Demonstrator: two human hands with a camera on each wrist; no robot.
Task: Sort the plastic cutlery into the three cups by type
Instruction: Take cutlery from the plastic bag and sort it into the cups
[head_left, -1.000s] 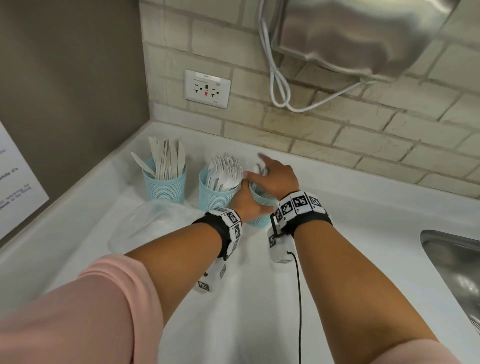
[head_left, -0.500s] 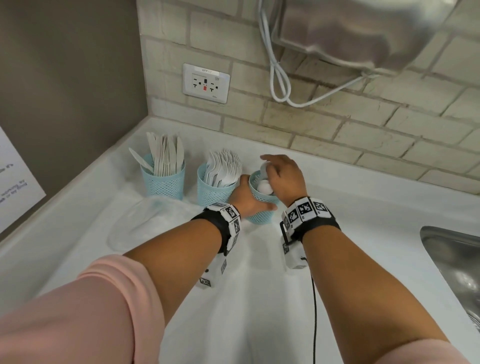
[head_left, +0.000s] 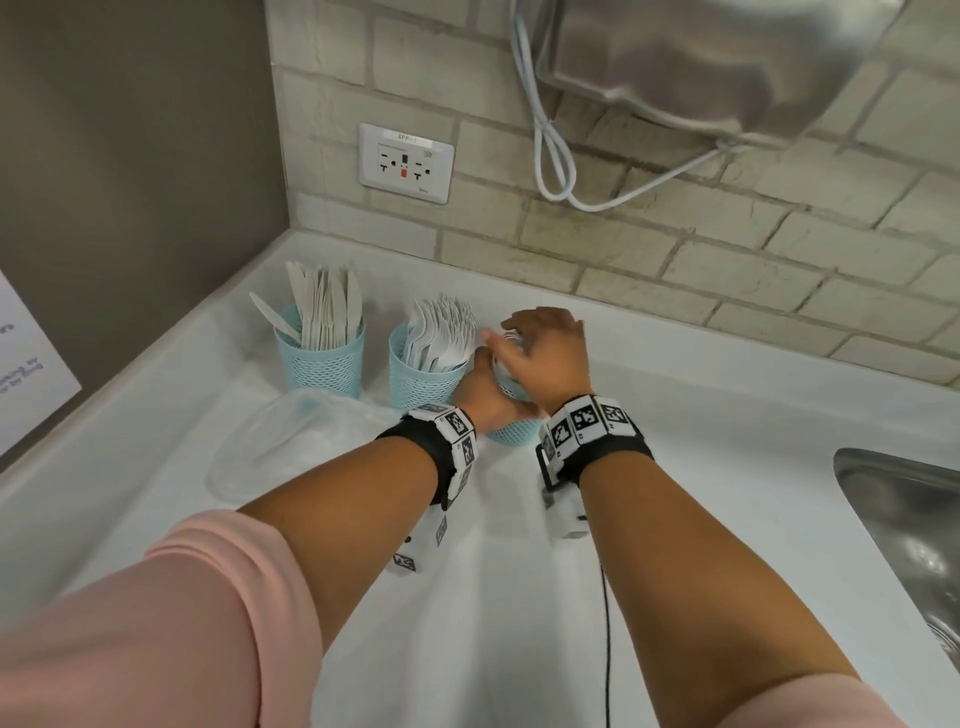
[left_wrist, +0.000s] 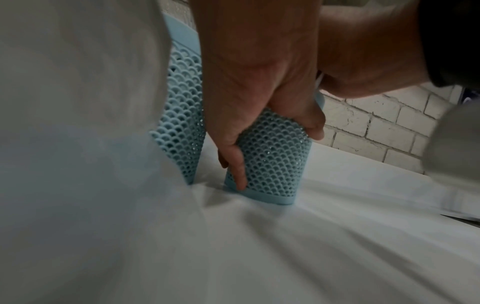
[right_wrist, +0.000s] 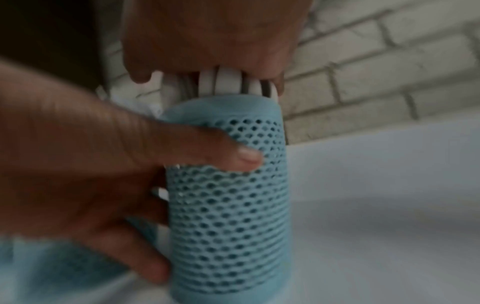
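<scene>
Three light-blue mesh cups stand in a row on the white counter. The left cup (head_left: 322, 364) holds knives and the middle cup (head_left: 423, 384) holds forks. My left hand (head_left: 485, 402) grips the right cup (head_left: 514, 432) round its side, thumb and fingers wrapped on the mesh (right_wrist: 228, 205). My right hand (head_left: 545, 353) sits on top of that cup, fingers curled over a bunch of white spoons (right_wrist: 228, 82) standing in it. In the left wrist view my left hand (left_wrist: 259, 107) clasps this cup (left_wrist: 272, 160) just above the counter. The cup's inside is hidden.
A crumpled clear plastic bag (head_left: 291, 441) lies on the counter left of my left arm. A steel sink (head_left: 909, 519) is at the right edge. On the brick wall are an outlet (head_left: 405, 163), a looped white cord (head_left: 556, 156) and a steel dispenser (head_left: 727, 62).
My right hand went from fingers spread above the right cup to curled over the spoon tops. The left hand kept its grip on the cup.
</scene>
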